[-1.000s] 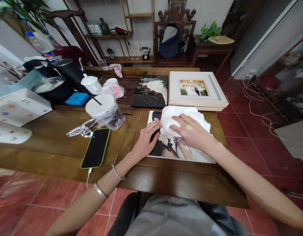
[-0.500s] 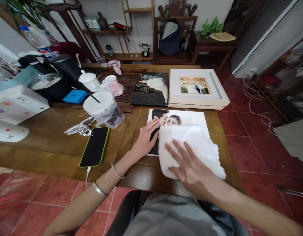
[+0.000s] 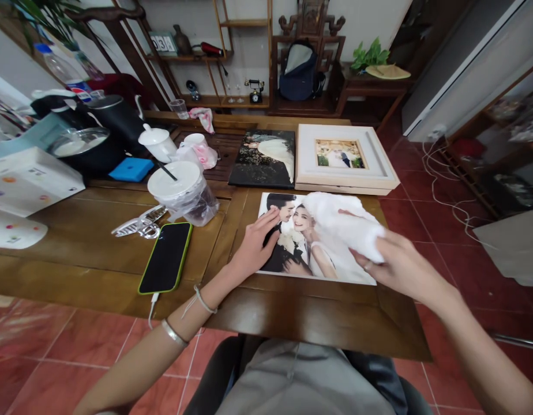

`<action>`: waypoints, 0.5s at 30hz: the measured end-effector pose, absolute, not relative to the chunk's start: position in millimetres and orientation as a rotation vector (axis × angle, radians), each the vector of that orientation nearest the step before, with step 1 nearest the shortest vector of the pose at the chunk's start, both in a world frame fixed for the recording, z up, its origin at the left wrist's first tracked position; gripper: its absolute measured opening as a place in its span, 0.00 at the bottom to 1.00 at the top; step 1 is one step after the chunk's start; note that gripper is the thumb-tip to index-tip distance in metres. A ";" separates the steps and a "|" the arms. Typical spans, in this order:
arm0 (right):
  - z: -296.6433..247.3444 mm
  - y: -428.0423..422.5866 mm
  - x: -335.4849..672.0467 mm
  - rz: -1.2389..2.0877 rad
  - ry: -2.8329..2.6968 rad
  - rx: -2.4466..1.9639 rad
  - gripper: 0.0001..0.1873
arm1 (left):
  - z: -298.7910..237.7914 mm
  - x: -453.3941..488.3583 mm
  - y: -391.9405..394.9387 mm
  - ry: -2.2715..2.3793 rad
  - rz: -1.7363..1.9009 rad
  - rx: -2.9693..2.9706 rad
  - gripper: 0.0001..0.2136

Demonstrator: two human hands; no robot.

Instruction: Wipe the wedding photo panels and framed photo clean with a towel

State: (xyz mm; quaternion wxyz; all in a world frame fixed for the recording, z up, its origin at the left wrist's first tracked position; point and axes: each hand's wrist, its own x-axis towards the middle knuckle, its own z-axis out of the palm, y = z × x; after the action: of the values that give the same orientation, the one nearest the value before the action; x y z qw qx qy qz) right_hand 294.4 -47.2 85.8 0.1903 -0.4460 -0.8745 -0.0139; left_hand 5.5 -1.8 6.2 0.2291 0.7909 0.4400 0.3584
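Observation:
A photo panel (image 3: 301, 256) printed with two people in wedding clothes lies flat on the table in front of me. My left hand (image 3: 254, 245) rests on its left side, fingers stretched out and flat, holding nothing. At the panel's right side, my right hand (image 3: 394, 259) grips a fluffy white cloth (image 3: 342, 216). The bunched cloth lies over the panel's upper right part and hides the print there. Some of my right fingers are covered by the cloth.
Behind the panel lie a black photo panel (image 3: 258, 164) and a white framed photo (image 3: 305, 161). To the left are a phone (image 3: 166, 257) on a cable, a claw hair clip (image 3: 139, 225), a lidded cup (image 3: 175, 181) with a straw and a blue box (image 3: 131, 169). The table (image 3: 318, 314) ends close to my lap.
My right hand has moved right and away from me, going from spread flat on the cloth to gripping it. The cloth bunched up, uncovering the panel's lower part. My left hand stayed put.

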 end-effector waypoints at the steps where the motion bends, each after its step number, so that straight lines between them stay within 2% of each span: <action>1: 80.9 -42.8 287.2 -0.021 -2.536 -1.204 0.08 | 7.8 5.9 -2.0 1.201 1.005 2.169 0.17; 6: 58.8 -42.6 233.2 0.099 -2.773 -0.994 0.17 | 14.3 5.0 -3.8 1.156 1.061 2.104 0.19; 10: 51.2 -56.2 206.0 0.239 -2.822 -0.742 0.10 | 14.1 2.6 -4.1 1.108 1.123 2.062 0.19; 15: 65.6 -69.2 211.5 0.433 -2.893 -0.614 0.12 | 13.5 2.7 -3.5 1.058 1.155 2.025 0.18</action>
State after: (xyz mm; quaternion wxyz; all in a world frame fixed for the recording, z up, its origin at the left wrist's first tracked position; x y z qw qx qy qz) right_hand 211.5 -69.2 65.6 0.0761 -0.2049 -0.9650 0.1445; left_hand 2.7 -3.5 13.5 0.2866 0.7579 0.3959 0.4322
